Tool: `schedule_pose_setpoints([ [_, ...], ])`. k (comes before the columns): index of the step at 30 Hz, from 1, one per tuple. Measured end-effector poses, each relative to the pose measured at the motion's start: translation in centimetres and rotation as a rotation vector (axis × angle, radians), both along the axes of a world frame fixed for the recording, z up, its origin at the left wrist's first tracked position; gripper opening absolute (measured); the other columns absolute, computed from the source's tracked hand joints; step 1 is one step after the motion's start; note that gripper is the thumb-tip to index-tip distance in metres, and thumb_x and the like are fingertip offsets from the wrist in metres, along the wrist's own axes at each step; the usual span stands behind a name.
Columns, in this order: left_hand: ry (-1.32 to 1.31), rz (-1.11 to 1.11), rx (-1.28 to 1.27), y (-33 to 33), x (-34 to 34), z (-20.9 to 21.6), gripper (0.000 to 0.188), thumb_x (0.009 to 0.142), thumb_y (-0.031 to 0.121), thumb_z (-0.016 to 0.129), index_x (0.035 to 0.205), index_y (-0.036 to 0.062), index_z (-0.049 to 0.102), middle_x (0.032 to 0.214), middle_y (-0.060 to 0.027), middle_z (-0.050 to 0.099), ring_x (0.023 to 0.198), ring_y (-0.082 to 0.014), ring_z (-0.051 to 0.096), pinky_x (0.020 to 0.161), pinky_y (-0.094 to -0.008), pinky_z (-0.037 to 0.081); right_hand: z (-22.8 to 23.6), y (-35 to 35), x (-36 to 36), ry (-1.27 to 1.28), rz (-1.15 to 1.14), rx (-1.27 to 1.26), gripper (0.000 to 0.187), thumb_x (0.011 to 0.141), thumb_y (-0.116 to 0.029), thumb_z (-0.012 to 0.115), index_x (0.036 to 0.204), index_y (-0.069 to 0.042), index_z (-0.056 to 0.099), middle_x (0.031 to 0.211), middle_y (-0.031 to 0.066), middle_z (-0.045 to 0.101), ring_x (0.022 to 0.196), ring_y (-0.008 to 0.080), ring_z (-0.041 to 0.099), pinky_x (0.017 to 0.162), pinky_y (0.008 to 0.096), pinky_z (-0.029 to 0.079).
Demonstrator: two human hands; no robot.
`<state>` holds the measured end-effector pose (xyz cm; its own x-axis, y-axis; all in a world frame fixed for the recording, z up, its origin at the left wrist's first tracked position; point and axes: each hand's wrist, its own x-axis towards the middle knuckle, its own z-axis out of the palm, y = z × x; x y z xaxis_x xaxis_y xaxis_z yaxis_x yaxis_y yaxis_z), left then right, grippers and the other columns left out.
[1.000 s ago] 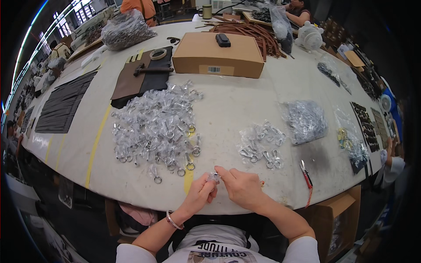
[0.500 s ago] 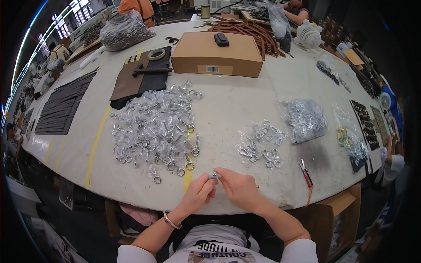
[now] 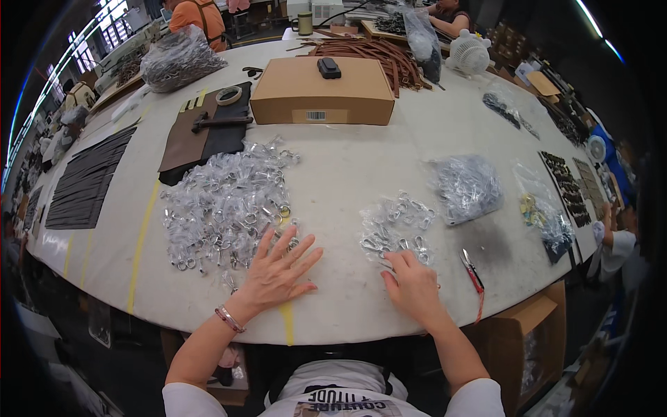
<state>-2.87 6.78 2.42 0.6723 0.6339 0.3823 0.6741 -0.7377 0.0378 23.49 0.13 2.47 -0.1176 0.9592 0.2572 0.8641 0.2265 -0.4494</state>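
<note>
My left hand (image 3: 272, 274) lies open, fingers spread, at the near right edge of a large pile of plastic-wrapped metal key ring clasps (image 3: 222, 201). Nothing shows in its grasp. My right hand (image 3: 415, 285) is at the near edge of a smaller group of wrapped metal snap hooks (image 3: 396, 219). Its fingers are curled, with a small metal snap hook (image 3: 385, 264) partly showing between thumb and forefinger. The rest of that hook is hidden by the hand.
Red-handled snips (image 3: 474, 272) lie right of my right hand, below a filled plastic bag (image 3: 467, 187). Further off are a cardboard box (image 3: 323, 94), a hammer (image 3: 221, 121) on dark sheets, tape (image 3: 228, 96), black strips (image 3: 90, 179) and brown straps (image 3: 379, 59).
My hands were together near the table's front edge, holding a small metal piece. They have parted: the left opened toward the large pile, the right reached out to the smaller group.
</note>
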Motion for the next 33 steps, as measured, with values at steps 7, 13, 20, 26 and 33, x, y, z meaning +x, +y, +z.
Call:
schedule_pose_setpoints([
  [7, 0.153, 0.114, 0.085, 3.8, -1.4, -1.6, 0.044, 0.076, 0.032, 0.059, 0.116, 0.0151, 0.051, 0.125, -0.0031, 0.046, 0.125, -0.0274, 0.029, 0.104, -0.0486, 0.012, -1.2, 1.1, -0.2, -0.136, -0.002, -0.028, 0.021, 0.071, -0.006, 0.059, 0.092, -0.008, 0.058, 0.086, 0.0053, 0.055, 0.069, 0.0241, 0.058, 0.058, 0.0336, 0.047],
  [13, 0.076, -0.012, -0.044, -0.4, 2.9, -0.2, 0.051, 0.073, 0.028, 0.063, 0.118, 0.0098, 0.048, 0.125, -0.0059, 0.044, 0.122, -0.0269, 0.032, 0.101, -0.0472, 0.019, -2.0, -0.2, 0.4, -0.010, 0.205, 0.110, 0.018, 0.070, -0.006, 0.056, 0.087, -0.010, 0.059, 0.089, 0.0049, 0.057, 0.071, 0.0240, 0.059, 0.058, 0.0331, 0.047],
  [20, 0.026, -0.176, -0.193, -4.8, 5.1, -2.2, 0.060, 0.071, 0.037, 0.063, 0.120, 0.0066, 0.045, 0.126, -0.0093, 0.042, 0.117, -0.0278, 0.036, 0.096, -0.0462, 0.027, -0.4, 0.1, 0.4, 0.101, 0.015, -0.121, 0.019, 0.072, -0.014, 0.059, 0.090, -0.007, 0.059, 0.089, 0.0098, 0.060, 0.072, 0.0266, 0.059, 0.062, 0.0361, 0.047],
  [26, -0.010, -0.169, -0.240, -6.1, 5.2, -2.1, 0.062, 0.070, 0.036, 0.064, 0.120, 0.0040, 0.044, 0.123, -0.0124, 0.043, 0.111, -0.0282, 0.040, 0.092, -0.0442, 0.031, -1.0, -0.2, -0.6, 0.021, 0.064, -0.340, 0.024, 0.073, -0.024, 0.060, 0.085, -0.004, 0.058, 0.075, 0.0115, 0.061, 0.066, 0.0308, 0.059, 0.060, 0.0396, 0.044],
  [33, -0.161, -0.083, -0.258, -6.1, 5.5, -1.8, 0.057, 0.066, 0.022, 0.068, 0.116, 0.0048, 0.047, 0.120, -0.0111, 0.045, 0.110, -0.0273, 0.042, 0.093, -0.0426, 0.031, 0.0, -0.4, -0.7, 0.753, 0.063, -0.753, 0.017, 0.079, -0.021, 0.057, 0.075, -0.004, 0.055, 0.059, 0.0040, 0.056, 0.049, 0.0117, 0.052, 0.045, 0.0256, 0.038],
])
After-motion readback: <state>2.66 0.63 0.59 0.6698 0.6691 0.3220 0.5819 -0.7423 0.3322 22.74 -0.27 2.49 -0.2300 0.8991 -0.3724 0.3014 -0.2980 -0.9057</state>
